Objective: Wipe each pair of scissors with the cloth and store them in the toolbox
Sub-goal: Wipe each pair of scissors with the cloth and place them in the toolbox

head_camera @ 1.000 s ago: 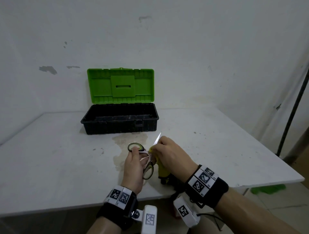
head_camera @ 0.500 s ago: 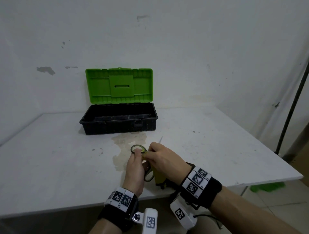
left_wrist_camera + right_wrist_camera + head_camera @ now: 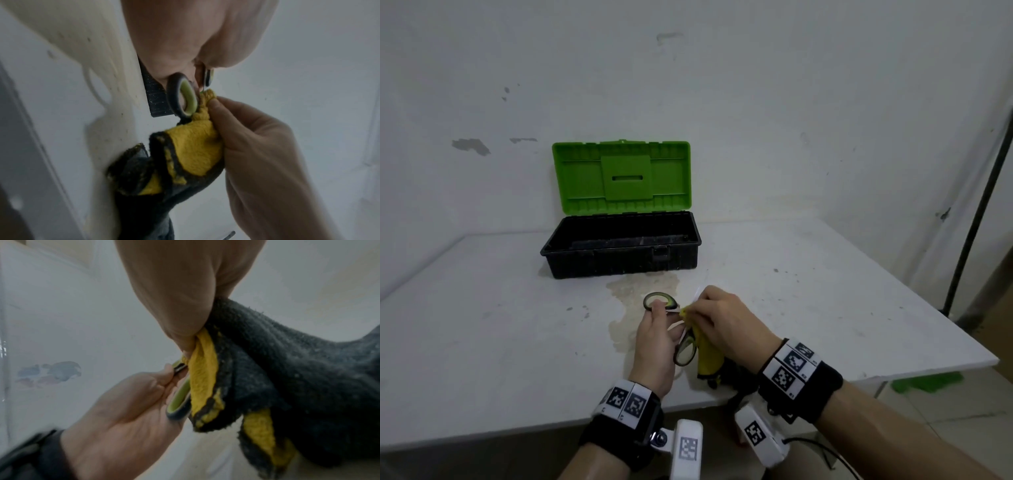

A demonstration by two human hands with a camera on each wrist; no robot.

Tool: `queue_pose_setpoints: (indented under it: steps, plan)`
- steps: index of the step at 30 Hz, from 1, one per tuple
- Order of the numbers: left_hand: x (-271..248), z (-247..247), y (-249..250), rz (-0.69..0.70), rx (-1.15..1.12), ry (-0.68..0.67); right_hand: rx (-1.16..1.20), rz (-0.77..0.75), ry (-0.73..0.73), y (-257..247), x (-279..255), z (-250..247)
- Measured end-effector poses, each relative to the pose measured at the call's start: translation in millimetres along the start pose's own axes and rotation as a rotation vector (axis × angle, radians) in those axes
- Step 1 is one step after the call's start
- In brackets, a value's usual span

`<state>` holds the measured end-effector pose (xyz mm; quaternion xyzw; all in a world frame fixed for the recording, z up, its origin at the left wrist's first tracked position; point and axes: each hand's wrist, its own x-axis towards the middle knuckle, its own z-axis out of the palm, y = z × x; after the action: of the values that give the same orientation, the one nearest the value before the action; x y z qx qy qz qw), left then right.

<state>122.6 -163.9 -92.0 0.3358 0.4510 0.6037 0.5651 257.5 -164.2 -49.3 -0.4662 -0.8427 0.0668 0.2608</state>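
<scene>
The scissors, with dark handles lined in pale green, are held above the near part of the white counter, close in front of the person. The left hand grips them at the handles: one loop stands clear beyond the fingers, the other loop hangs just beside the palm. The blades are spread, and a thin pale tip shows past the right hand. That hand pinches a yellow and dark grey cloth round the blade just beside the handles; in the left wrist view the bunched yellow cloth touches the near loop while thumb and fingers close on it. The loose end of the cloth hangs down toward the counter's near edge.

Further back on the counter, well apart from the hands, stands the toolbox, black, with its green lid raised upright against the wall. A pale brownish stain spreads on the counter between the toolbox and the hands.
</scene>
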Motion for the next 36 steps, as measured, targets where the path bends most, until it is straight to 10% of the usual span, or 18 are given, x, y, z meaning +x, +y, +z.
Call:
queue_pose_setpoints:
  steps: [4,10,27,36]
  plan:
    - [-2,1,2,0.014,-0.043,0.003,0.028,0.214,0.154,19,11,-5]
    - [6,-1,3,0.036,-0.030,0.023,0.025,-0.010,0.062,3,-7,9]
    - [35,9,30,0.062,-0.206,0.045,-0.067,0.374,0.301,90,57,-50]
    - [42,6,12,-0.004,-0.154,0.083,-0.003,0.602,0.048,139,58,0]
